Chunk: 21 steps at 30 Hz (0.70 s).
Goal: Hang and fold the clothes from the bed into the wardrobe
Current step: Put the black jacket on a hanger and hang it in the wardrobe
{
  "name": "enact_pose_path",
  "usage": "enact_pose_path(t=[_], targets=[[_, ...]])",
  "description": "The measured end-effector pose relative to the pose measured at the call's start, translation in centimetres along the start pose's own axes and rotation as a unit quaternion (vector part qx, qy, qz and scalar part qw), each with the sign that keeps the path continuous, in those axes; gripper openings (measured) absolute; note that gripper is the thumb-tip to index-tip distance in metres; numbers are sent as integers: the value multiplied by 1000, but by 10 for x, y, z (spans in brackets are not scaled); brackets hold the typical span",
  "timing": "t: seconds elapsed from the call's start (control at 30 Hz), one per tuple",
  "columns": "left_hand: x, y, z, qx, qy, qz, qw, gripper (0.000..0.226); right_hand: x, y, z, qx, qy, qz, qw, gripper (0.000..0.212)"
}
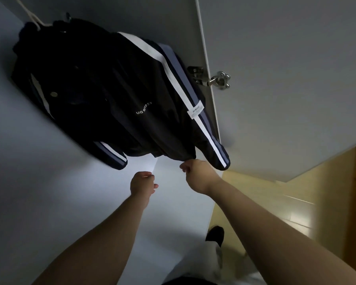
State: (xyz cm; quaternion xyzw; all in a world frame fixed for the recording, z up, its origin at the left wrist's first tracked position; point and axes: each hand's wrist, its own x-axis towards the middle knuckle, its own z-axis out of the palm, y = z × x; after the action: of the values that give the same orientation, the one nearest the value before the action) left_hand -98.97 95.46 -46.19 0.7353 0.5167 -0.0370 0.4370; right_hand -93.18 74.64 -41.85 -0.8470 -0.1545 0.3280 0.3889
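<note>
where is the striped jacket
In the head view the striped jacket hangs upper left inside the wardrobe, left of the door hinge, its hem pinched by the right hand.

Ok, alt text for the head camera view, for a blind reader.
A right hand pinches the hem of a dark track jacket with white-and-blue sleeve stripes, hanging inside a wardrobe. The left hand hovers below, holding nothing.
</note>
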Motion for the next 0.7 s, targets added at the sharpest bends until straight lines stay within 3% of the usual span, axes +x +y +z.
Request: enact_pose_path(t=[0.3,0.53,0.7], targets=[[95,-24,36,-77,-28,17,996,40,59,53,46,-5,9,-12,1000,45],[194,-84,104,-103,5,46,994,35,135,127,96,17,47,-63,997,42],[267,-109,131,-119,63,131,982,59,189,166,128,27,78,-95,992,37]])
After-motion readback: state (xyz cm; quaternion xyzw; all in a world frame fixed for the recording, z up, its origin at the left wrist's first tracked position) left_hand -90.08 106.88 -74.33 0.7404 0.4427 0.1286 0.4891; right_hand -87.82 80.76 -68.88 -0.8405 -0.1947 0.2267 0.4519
